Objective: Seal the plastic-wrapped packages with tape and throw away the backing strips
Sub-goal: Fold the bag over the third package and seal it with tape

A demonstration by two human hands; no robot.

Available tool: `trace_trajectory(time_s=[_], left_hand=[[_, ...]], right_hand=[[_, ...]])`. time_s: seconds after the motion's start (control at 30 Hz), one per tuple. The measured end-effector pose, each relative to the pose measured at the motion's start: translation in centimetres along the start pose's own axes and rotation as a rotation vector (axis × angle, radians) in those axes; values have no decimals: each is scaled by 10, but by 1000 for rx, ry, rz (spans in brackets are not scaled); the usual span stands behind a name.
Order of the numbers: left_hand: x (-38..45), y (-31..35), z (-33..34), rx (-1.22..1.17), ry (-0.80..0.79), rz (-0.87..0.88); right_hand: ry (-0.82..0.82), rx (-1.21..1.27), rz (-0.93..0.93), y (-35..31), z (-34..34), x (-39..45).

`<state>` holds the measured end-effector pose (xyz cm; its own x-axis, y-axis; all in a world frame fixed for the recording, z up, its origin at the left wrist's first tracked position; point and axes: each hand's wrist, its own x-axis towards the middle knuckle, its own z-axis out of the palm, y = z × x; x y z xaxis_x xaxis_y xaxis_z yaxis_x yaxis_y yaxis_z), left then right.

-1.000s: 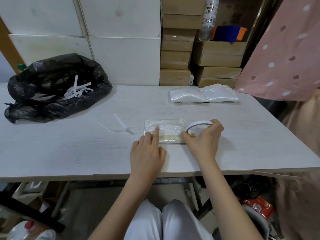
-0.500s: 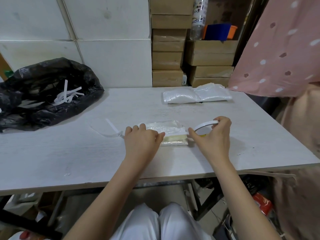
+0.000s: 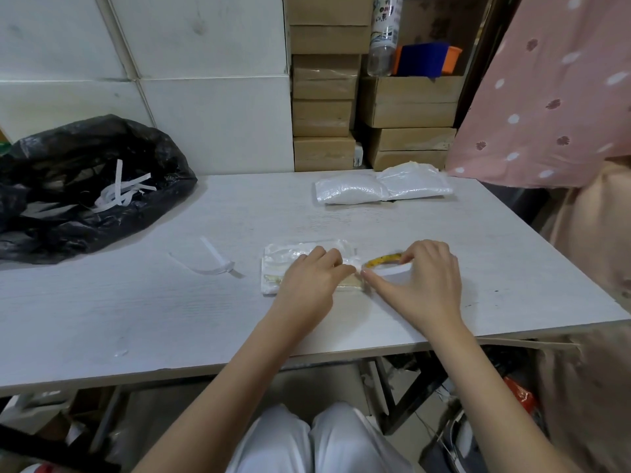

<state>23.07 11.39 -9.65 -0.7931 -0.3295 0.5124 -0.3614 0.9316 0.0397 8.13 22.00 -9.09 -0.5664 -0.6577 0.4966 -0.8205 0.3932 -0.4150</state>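
Note:
A small plastic-wrapped package [image 3: 278,264] lies flat on the white table [image 3: 136,312] in front of me. My left hand [image 3: 312,281] rests on its right half with fingers curled, pressing down near the right edge where a strip of tape runs. My right hand [image 3: 418,285] grips a thin roll of double-sided tape [image 3: 384,262] just right of the package, thumb and fingers round the ring. A loose white backing strip [image 3: 213,262] lies on the table to the left of the package.
A black rubbish bag [image 3: 85,186] with several white strips in it sits at the table's left. Two more wrapped packages [image 3: 382,187] lie at the back right. Cardboard boxes [image 3: 324,107] stand stacked behind. A person in pink cloth [image 3: 553,97] stands at the right.
My left hand slid right along the package to its right edge. The tape roll in my right hand came in closer to the package and tilted.

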Motion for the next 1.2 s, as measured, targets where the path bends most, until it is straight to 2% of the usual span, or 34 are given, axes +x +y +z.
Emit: trace_trajectory(time_s=[0.13,0.2,0.3,0.4,0.6,0.73,1.0,1.1,1.2], left_hand=[[-5,-3,3,-26,36,-1],[-4,-3,2,-22,40,17],[-3,-4,3,2,44,37],[-3,-2,3,54,38,46],[-1,6,0,141,27,84],[-1,7,2,181,-3,76],[-1,9,-2,115,-60,-13],[2,10,-12,88,-98,-94],[4,9,-15,3,-179,-136]], right_hand=[[41,-61,-271,5,-4,3],[-36,-44,-390,2,-5,6],[-249,-8,-323,-4,-7,7],[-308,-9,-335,-7,-2,8],[-311,-10,-279,-9,-1,9],[-309,-16,-311,-12,3,5],[-272,307,-231,-5,6,-9],[-227,584,-71,-6,0,-9],[-272,643,-25,-1,-10,-6]])
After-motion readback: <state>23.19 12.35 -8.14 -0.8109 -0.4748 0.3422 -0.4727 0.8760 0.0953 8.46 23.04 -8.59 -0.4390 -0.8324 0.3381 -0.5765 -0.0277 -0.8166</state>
